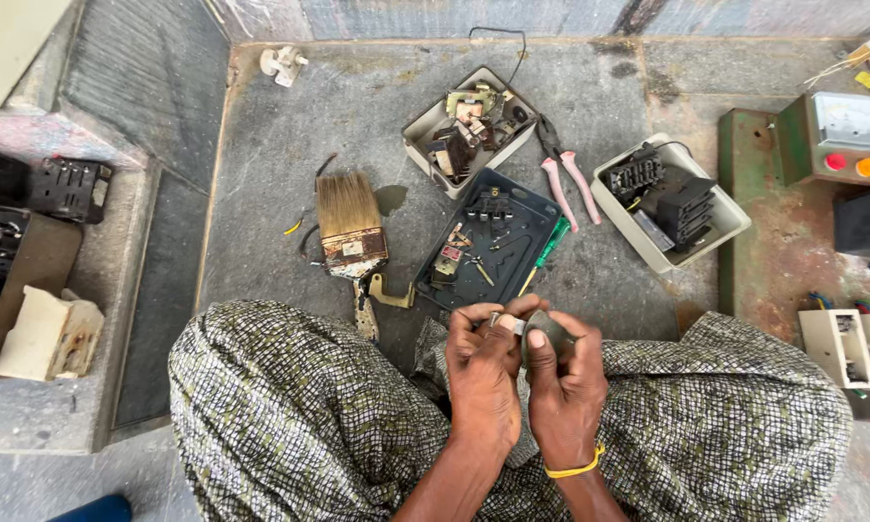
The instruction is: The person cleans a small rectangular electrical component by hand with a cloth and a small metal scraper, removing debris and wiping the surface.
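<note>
**Small dark part held over the lap, both hands closed on it**

Over the lap, above the patterned cloth [290,406] of crossed legs, both hands meet just short of the floor clutter. Left hand [481,372] and right hand [565,372] press together around a small dark rounded part [549,329]; a short pale metal piece [508,324] sticks out between the left fingertips. Each grip is closed on the part, thumbs on top, fingers curled under. A yellow band [575,471] sits on the right wrist.

Handling, as a judgement: the part looks rigid and light, likely moulded plastic or metal, small enough to slip away if pinched loosely. Smooth rounded faces give little purchase; the edges, held between thumb and forefinger, seem the safest place to hold. Any thin contact pieces on it could bend, so pressure belongs on the body, not on the protruding bit. Its exact make is too hidden by fingers to tell.

On the concrete floor [357,116] beyond the hands:
- a dark blue tray [527,208] with small fittings, just beside the knees
- a green-handled screwdriver [547,249] along its right edge
- pink-handled pliers [570,179] between two pale open boxes
- the nearer-centre box [425,121] with mixed parts, the right one [720,227] with black components
- a worn flat paintbrush [350,227] to the left, well apart from the hands
</note>
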